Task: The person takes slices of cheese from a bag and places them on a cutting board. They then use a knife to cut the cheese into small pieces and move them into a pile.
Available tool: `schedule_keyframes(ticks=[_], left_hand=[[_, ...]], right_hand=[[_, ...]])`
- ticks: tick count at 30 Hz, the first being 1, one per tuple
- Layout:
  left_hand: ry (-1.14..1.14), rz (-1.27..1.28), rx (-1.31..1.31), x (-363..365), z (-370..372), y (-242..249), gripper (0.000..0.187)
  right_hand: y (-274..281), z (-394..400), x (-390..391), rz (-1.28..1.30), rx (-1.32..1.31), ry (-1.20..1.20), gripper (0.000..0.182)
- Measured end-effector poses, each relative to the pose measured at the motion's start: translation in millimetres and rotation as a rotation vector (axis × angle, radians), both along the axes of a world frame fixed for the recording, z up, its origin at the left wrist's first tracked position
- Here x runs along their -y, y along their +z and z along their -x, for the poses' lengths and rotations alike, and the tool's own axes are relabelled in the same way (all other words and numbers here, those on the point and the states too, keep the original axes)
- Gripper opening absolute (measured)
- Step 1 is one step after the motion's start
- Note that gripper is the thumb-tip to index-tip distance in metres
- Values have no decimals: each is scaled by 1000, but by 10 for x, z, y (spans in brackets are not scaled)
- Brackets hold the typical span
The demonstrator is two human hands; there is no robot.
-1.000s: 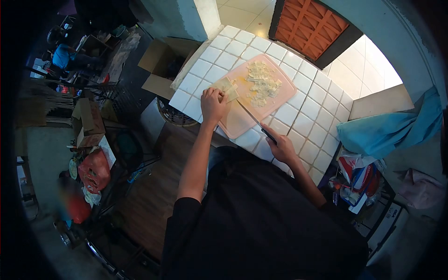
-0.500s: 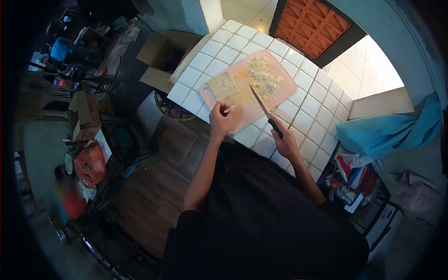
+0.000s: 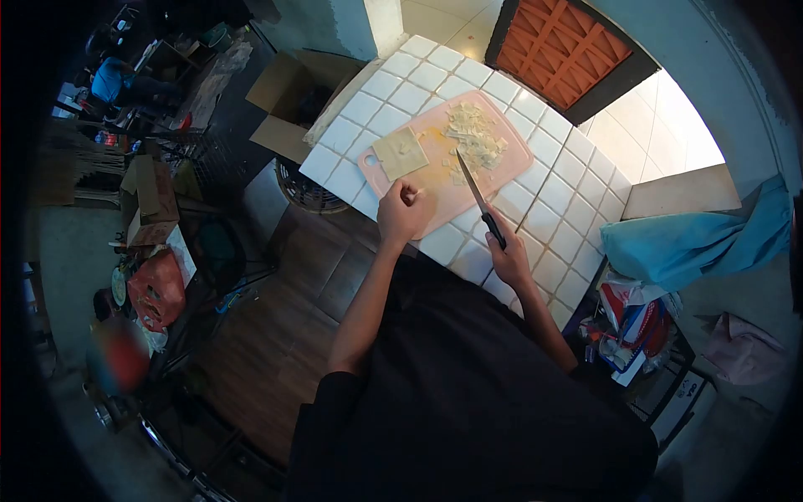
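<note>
My right hand [image 3: 510, 255] grips the black handle of a kitchen knife [image 3: 473, 186], its blade pointing away from me over the right part of a pink cutting board [image 3: 435, 205]. At the board's lower left edge, my left hand [image 3: 403, 215] is closed, fingertips pinched around a small pale strip mostly hidden by the fingers. Just beyond it lies a flat, pale yellow square sheet [image 3: 400, 154], possibly a stack. Near the blade tip, a loose heap of cut pale pieces [image 3: 473, 138] covers the board's far right part.
The board rests on a white tiled table [image 3: 360, 138]. An open cardboard box [image 3: 288, 105] stands beyond its left edge, with a round woven basket [image 3: 305, 191] below. A teal cloth [image 3: 669, 243] hangs at the right. Further left, a person in blue [image 3: 109, 81] sits.
My left hand's fingers have curled further, so the pale strip shows less. The knife blade has shifted slightly right, still in my right hand. The sheet and heap look much the same.
</note>
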State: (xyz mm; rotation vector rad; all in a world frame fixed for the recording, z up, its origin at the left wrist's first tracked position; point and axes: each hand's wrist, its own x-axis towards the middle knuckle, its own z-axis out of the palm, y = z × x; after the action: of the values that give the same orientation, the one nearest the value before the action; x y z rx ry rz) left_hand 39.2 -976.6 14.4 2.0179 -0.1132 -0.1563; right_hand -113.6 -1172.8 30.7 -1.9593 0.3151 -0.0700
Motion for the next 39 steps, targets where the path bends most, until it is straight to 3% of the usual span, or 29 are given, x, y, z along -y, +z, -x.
schedule_keyframes(ticks=[1,6,8,11,17,20,29,39], left_hand=[[27,-166,10,-44,51,-6,17],[26,-320,203,-72,176,-20,20],[-37,-531,369,-76,218,-14,19],[-16,-556,538,-15,238,26,18],[-106,-448,716,107,105,-100,19],[-140,-394,585,117,94,-144,21],[-54,-305,564,129,112,-240,15],[-33,-292,590,131,107,-253,14]], right_hand=[[7,12,-8,-4,-33,12,61],[9,30,-102,135,-150,121,60],[3,32,-180,248,-144,146,59],[105,-4,-264,335,-219,165,57],[46,14,-311,387,-106,131,58],[106,15,-316,376,-123,153,58],[196,30,-384,403,-226,190,57],[133,5,-474,449,-161,196,67]])
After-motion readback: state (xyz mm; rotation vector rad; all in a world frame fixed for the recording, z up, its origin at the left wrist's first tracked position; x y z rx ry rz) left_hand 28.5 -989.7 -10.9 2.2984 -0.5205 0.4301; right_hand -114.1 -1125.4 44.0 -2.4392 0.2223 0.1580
